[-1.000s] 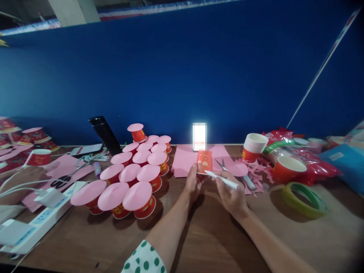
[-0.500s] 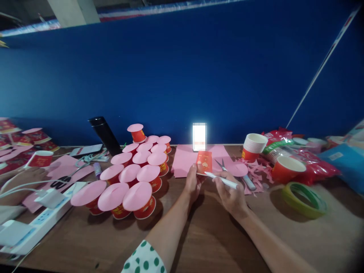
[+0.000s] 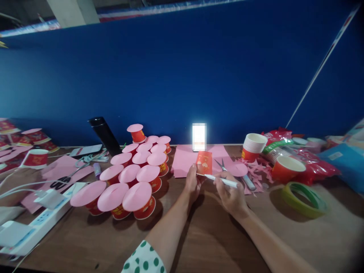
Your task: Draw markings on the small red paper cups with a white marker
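My left hand (image 3: 193, 182) is closed around a red paper cup (image 3: 204, 162) with a gold print, its rim turned down toward me. In my right hand (image 3: 231, 194) is a white pen (image 3: 223, 181), gripped like a writing tool, its tip close to the cup's rim. Whether the tip touches the cup I cannot tell. Behind the cup lie pink paper sheets (image 3: 182, 161), and a pair of scissors (image 3: 221, 164) rests on them just beyond my right hand. A bright phone (image 3: 199, 137) stands upright behind the cup.
Several red cups topped with pink discs (image 3: 138, 196) stand to the left, near a black bottle (image 3: 104, 134) and a power strip (image 3: 42, 220). On the right are stacked cups (image 3: 254, 144), pink scraps (image 3: 260, 172) and a tape roll (image 3: 304, 201). Another person's hand (image 3: 22, 180) holds a cup.
The pen tip has shifted slightly left and down along the cup's rim. My left hand and its cup stay nearly still. At far left, the other person's cup has moved a little left.
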A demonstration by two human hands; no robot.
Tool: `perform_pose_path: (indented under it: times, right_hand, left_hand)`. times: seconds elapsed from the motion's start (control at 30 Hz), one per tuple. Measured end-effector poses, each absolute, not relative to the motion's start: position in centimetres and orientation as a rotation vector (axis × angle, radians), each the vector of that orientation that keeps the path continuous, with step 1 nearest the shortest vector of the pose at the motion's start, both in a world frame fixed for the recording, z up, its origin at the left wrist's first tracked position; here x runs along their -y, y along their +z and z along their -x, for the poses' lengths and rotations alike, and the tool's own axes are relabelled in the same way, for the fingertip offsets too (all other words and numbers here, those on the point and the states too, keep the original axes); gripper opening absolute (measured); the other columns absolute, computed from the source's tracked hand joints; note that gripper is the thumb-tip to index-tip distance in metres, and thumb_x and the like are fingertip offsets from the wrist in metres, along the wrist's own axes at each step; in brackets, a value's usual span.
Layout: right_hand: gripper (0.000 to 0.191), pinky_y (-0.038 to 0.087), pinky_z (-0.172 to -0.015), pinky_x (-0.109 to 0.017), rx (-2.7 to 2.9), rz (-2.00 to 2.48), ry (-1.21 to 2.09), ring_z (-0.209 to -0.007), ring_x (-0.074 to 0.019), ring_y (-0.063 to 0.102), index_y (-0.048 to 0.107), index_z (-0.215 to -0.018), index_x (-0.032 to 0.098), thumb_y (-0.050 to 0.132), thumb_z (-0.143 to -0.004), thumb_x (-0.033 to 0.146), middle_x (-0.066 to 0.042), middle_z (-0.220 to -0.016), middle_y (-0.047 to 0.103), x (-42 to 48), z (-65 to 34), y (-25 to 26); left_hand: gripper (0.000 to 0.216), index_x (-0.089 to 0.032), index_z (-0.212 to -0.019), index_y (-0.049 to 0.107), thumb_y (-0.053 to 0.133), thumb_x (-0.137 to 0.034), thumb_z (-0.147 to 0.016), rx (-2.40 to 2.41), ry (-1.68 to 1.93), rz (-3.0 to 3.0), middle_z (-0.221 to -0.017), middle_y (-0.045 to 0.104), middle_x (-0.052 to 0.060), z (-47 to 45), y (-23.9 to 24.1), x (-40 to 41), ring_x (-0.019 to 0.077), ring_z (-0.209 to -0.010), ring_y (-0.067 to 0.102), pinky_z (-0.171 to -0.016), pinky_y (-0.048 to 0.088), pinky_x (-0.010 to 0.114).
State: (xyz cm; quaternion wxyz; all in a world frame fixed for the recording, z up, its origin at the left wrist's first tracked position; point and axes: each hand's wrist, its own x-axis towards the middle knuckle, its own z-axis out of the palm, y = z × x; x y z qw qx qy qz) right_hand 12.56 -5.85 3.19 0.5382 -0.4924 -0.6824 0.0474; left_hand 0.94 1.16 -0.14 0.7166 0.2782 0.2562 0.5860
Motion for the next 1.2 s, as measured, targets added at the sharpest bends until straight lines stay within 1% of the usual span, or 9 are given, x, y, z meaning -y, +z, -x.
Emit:
perform_pose_path:
  times: [0.23, 0.37, 0.53, 0.67, 0.77, 0.93, 1.2]
  right_hand:
    - [0.014, 0.049, -0.056, -0.026, 1.596, 1.184, 0.121, -0.062, -0.0152, 0.062, 0.056, -0.085, 0.019, 0.045, -0.091, 0.025, -0.006, -0.074, 0.065, 5.81, -12.64, 2.92]
    - [0.014, 0.05, -0.057, -0.025, 1.582, 1.183, 0.107, -0.063, -0.0147, 0.062, 0.056, -0.086, 0.018, 0.046, -0.091, 0.026, -0.006, -0.077, 0.066, 5.75, -12.7, 2.78]
    - [0.014, 0.051, -0.059, -0.025, 1.556, 1.188, 0.087, -0.064, -0.0146, 0.063, 0.057, -0.086, 0.018, 0.047, -0.09, 0.026, -0.004, -0.074, 0.065, 5.64, -12.78, 2.74]
    - [0.014, 0.051, -0.057, -0.025, 1.544, 1.198, 0.078, -0.065, -0.0154, 0.064, 0.057, -0.087, 0.018, 0.047, -0.091, 0.027, -0.005, -0.074, 0.066, 5.6, -12.85, 2.72]
    - [0.014, 0.05, -0.053, -0.024, 1.528, 1.202, 0.076, -0.06, -0.0145, 0.063, 0.057, -0.085, 0.019, 0.047, -0.091, 0.027, -0.005, -0.072, 0.066, 5.59, -12.86, 2.65]
    - [0.017, 0.045, -0.042, -0.021, 1.493, 1.233, 0.127, -0.044, -0.011, 0.055, 0.057, -0.085, 0.019, 0.047, -0.091, 0.031, -0.003, -0.066, 0.064, 5.71, -12.78, 2.45]
    - [0.019, 0.043, -0.041, -0.021, 1.524, 1.229, 0.133, -0.042, -0.0107, 0.052, 0.058, -0.086, 0.019, 0.045, -0.091, 0.032, -0.002, -0.062, 0.061, 5.82, -12.86, 2.74]
  left_hand:
    - [0.036, -0.016, -0.097, 0.063, 0.055, -0.048, -0.081, -0.574, 1.281, -0.634, -0.093, 0.065, 0.006, -0.92, -0.06, -1.12, 0.0162, -0.081, 0.059, -0.075, 0.047, 0.029]
    - [0.037, -0.016, -0.096, 0.062, 0.057, -0.049, -0.079, -0.564, 1.282, -0.638, -0.093, 0.065, 0.006, -0.91, -0.1, -1.06, 0.0162, -0.082, 0.059, -0.077, 0.047, 0.03]
    - [0.039, -0.015, -0.097, 0.062, 0.057, -0.05, -0.079, -0.559, 1.275, -0.657, -0.092, 0.065, 0.006, -0.92, -0.35, -1.26, 0.0157, -0.08, 0.059, -0.076, 0.047, 0.03]
    - [0.037, -0.016, -0.098, 0.062, 0.056, -0.048, -0.081, -0.553, 1.276, -0.656, -0.092, 0.065, 0.006, -0.94, -0.57, -1.41, 0.0152, -0.079, 0.059, -0.077, 0.047, 0.031]
    - [0.037, -0.016, -0.097, 0.062, 0.056, -0.048, -0.081, -0.542, 1.275, -0.665, -0.092, 0.065, 0.006, -0.96, -0.54, -1.35, 0.0153, -0.079, 0.06, -0.081, 0.047, 0.032]
    - [0.035, -0.016, -0.099, 0.062, 0.053, -0.046, -0.083, -0.55, 1.271, -0.663, -0.093, 0.064, 0.006, -0.96, -0.47, -1.25, 0.0148, -0.08, 0.059, -0.081, 0.048, 0.031]
    - [0.034, -0.015, -0.098, 0.062, 0.052, -0.045, -0.084, -0.556, 1.276, -0.645, -0.09, 0.064, 0.006, -0.97, -0.31, -1.29, 0.0139, -0.078, 0.059, -0.08, 0.048, 0.03]
